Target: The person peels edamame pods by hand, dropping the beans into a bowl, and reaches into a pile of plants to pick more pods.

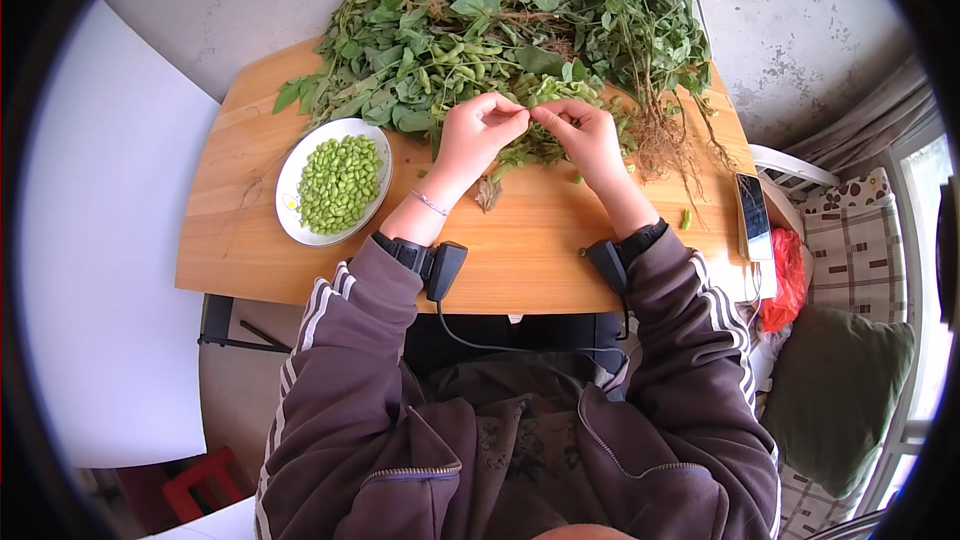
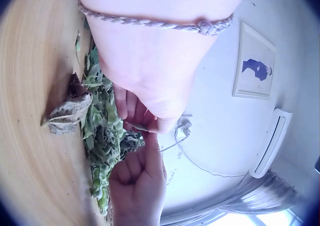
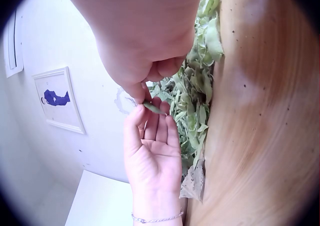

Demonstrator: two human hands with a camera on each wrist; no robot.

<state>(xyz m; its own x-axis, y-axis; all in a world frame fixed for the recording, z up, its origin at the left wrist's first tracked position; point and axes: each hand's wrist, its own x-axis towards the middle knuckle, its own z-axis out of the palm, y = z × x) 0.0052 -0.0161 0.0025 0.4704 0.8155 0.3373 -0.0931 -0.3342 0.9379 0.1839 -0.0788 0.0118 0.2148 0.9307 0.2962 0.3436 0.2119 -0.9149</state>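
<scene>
A small green bean pod is held between both hands above the table, before the plant heap. My left hand pinches it between thumb and fingers, its palm turned up in the right wrist view. From the other side my right hand pinches the pod's end with thumb and forefinger, the other fingers curled in. The fingertips of both hands meet at the pod. Left of the hands, a white plate carries a mound of shelled green beans.
Leafy bean plants with pods and roots cover the table's far side. A dry leaf lies near my left wrist. At the table's right are a loose pod and a phone; a red bag is beyond the edge.
</scene>
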